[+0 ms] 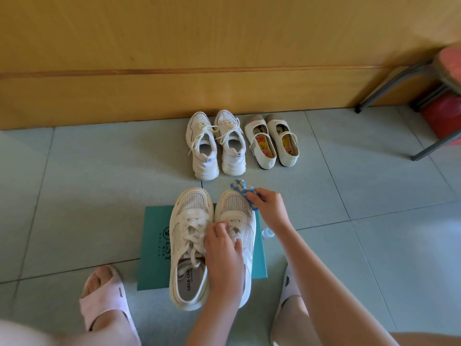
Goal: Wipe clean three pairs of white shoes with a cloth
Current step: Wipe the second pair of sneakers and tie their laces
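A pair of white lace-up sneakers stands side by side on a teal box lid (pixel 156 248). My left hand (pixel 223 253) grips the right sneaker (pixel 237 208) over its laces and tongue. My right hand (pixel 268 204) holds a blue and white cloth (pixel 243 189) against that sneaker's toe. The left sneaker (pixel 190 245) is untouched. Farther back, near the wall, stand a chunky white sneaker pair (pixel 215 143) and a pair of cream strap flats (pixel 270 141).
A wooden wall panel (pixel 199 58) runs along the back. A metal-legged stool (pixel 424 78) with a red object under it stands at the right. My feet in pink slippers (pixel 104 298) flank the box lid. A small clear bottle (pixel 268 233) lies right of the sneakers.
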Motion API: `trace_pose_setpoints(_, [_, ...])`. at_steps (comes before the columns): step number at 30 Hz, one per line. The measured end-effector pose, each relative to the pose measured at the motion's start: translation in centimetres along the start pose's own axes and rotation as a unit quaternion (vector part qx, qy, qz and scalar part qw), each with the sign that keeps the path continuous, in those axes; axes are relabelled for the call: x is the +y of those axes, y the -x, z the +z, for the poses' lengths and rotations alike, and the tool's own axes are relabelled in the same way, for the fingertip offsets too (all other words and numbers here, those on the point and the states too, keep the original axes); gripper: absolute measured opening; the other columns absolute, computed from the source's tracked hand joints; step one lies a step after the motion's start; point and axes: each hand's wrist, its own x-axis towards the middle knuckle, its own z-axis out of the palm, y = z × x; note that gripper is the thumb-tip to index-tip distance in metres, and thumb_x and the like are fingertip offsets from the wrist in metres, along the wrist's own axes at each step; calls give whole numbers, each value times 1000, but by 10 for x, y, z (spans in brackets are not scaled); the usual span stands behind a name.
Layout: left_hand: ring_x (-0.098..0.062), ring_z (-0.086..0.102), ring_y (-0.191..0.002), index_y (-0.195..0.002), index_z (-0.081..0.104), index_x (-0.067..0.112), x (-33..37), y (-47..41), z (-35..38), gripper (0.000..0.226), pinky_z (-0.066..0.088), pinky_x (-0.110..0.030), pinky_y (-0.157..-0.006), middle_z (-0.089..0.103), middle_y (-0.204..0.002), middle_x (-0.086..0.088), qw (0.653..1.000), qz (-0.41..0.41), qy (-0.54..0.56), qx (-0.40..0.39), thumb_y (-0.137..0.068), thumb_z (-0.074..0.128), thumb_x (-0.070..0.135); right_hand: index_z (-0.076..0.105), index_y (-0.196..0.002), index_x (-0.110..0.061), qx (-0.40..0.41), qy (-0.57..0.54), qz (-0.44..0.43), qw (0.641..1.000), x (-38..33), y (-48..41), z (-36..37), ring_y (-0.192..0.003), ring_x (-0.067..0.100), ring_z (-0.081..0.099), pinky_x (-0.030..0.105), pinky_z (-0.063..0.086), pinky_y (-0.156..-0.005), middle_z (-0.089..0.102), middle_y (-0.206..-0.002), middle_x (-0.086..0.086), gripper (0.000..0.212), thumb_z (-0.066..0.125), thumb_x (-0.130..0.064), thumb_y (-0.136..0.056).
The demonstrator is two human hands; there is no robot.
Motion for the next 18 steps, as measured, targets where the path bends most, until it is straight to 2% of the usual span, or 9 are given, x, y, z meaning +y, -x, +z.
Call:
trace_pose_setpoints(3, [-23, 49, -114, -120, 50, 13, 0, 0, 0, 39, 48, -32, -90, 50, -122, -6, 1000, -5, 6, -5, -85, 65, 21, 65, -71, 4, 28, 3, -3, 1000, 2, 9, -1, -47, 3, 37, 16, 28, -46, 52, -55, 7, 27, 61, -16, -88])
trace_pose_setpoints(7, [-22, 47, -117, -123, 49, 13, 2, -2, -1, 40, 45, -30, -91, 49, -125, -5, 1000, -14, 9, -14, -87, 63, 22, 54, -55, -20, 46, 16, -18, 999, 6, 21, -1, -43, 5, 36, 14, 24, -42, 42, -47, -6, 35, 62, -12, -88])
trace_pose_setpoints(8, [-22, 47, -118, -123, 48, 13, 2, -2, -2, 40, 44, -30, -92, 49, -125, -5, 1000, -15, 10, -14, -87, 63, 22, 52, -54, -23, 52, 17, -17, 998, 7, 25, -1, -43, 5, 36, 14, 23, -42, 41, -47, -7, 36, 62, -11, -87])
trace_pose_setpoints(14, [-24, 51, -113, -120, 52, 9, 0, -2, -1, 40, 43, -32, -92, 52, -120, -7, 999, -9, 30, -9, -83, 67, 19, 60, -65, -11, 67, 12, 9, 998, 15, 41, 0, -45, 5, 35, 17, 24, -44, 42, -49, -6, 23, 62, -13, -87])
trace_pose_setpoints(18, [-23, 49, -115, -122, 51, 9, -1, -2, -2, 43, 42, -30, -92, 51, -121, -7, 999, -12, 31, -13, -84, 67, 20, 61, -66, -17, 71, 20, 15, 997, 18, 52, -1, -43, 3, 37, 15, 25, -44, 44, -49, -9, 21, 62, -15, -88])
